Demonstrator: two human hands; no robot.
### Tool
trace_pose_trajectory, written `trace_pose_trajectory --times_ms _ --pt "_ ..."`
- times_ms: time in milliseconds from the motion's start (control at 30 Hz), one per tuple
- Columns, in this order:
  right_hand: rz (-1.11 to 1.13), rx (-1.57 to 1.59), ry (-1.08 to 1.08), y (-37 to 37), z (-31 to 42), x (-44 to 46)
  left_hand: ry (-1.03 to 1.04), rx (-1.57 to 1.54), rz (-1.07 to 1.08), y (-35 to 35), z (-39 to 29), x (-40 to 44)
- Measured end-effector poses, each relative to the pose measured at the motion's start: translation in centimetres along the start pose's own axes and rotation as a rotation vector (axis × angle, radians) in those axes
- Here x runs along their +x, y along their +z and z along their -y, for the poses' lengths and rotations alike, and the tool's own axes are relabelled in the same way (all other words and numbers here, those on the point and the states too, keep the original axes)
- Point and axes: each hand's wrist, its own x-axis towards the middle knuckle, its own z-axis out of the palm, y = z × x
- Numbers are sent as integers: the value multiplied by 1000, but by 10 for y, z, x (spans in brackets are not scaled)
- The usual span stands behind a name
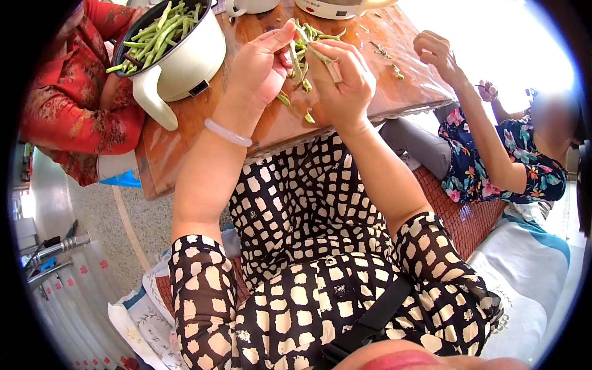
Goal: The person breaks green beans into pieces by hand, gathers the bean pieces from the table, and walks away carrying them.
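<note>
My left hand (262, 65), with a pale bangle at its wrist, pinches the upper end of a green bean (302, 32) between thumb and fingertips. My right hand (344, 83) is closed close beside it, its fingers curled around a pale green bean (322, 57). Both hands are above the table's near half, almost touching. Below and behind them lies a small heap of green beans and trimmings, partly hidden by my fingers. A loose bean scrap (309, 116) rests near the table's front edge.
A cream electric pot (197, 58) full of green beans stands at the left, its handle toward me. Another cream appliance (330, 8) is at the back. Scraps dot the wooden table (401, 86). People sit on both sides, one with a hand (436, 54) near the right edge.
</note>
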Motion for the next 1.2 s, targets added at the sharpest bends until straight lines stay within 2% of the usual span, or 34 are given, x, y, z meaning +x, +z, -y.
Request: trace_pose_trajectory --times_ms 67,100,167,200,233,267,300,333,400,433,467,533,600,700,800,900,933,1000,1033,1133,1167,1200 --pt "29 -47 -68 -2 3 2 19 -2 8 0 1 -1" --pt "29 -50 -112 -4 5 5 42 172 33 3 -1 -4" --pt "18 73 76 -8 3 10 94 522 81 12 -11 -12" --pt "10 137 172 -10 2 12 107 584 129 12 -10 -14" --pt "-44 217 511 -15 4 18 119 645 179 14 -7 -17" --pt "-45 502 744 -21 -3 20 130 705 230 16 -4 -18" --pt "-45 790 971 -26 -13 26 189 632 299 16 0 -18" --pt "-44 1080 1189 -30 -19 28 224 578 268 15 3 -17" --pt "-116 1387 1354 -24 -11 15 288 469 206 12 5 -14" --pt "-158 1354 1373 -17 2 10 235 263 126 18 2 -15" --pt "-202 1323 1390 -10 15 6 246 236 87 16 2 -12" --pt "-213 1084 1168 3 32 3 270 188 4 10 -2 -6" --pt "-100 809 977 6 28 -3 286 103 -113 3 -8 4" --pt "121 296 664 -6 19 -5 454 327 -257 -6 -13 7" --pt "101 189 629 -21 2 3 544 456 -335 -6 -24 9" --pt "187 -12 580 -25 -12 11 438 648 -248 -10 -21 11" --pt "256 -72 580 -26 -18 11 412 865 -237 -21 -14 17" --pt "450 -177 564 -27 -28 6 705 1406 -130 -33 -4 24" --pt "473 -200 460 -31 -27 3 660 1561 -153 -35 -1 24" --pt "227 -240 317 -48 -43 4 665 1518 -172 -32 -2 26" --pt "134 -267 473 -57 -48 4 753 1480 -152 -36 -1 29" --pt "92 -285 439 -70 -56 5 731 1518 -129 -36 -3 28"
